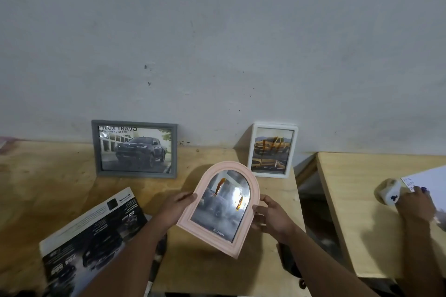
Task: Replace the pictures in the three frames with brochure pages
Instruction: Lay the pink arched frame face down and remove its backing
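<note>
Arched pink moulded frame (219, 208) held tilted above pale wooden table (60, 188), glossy glass, page reads "TOYOTA". Left hand (175, 207) pinches left edge, right hand (271, 218) curls on right edge. Grey rectangular frame (134, 149), "TRAVO", and white rounded frame (272, 150) lean on wall. Dark glossy brochure (94, 241) flat at left.

Both forearms are bare to the frame's lower edge, entering from about six o'clock, with no sleeve, watch or ring visible on the left hand (177, 204) or right hand (271, 217).
</note>
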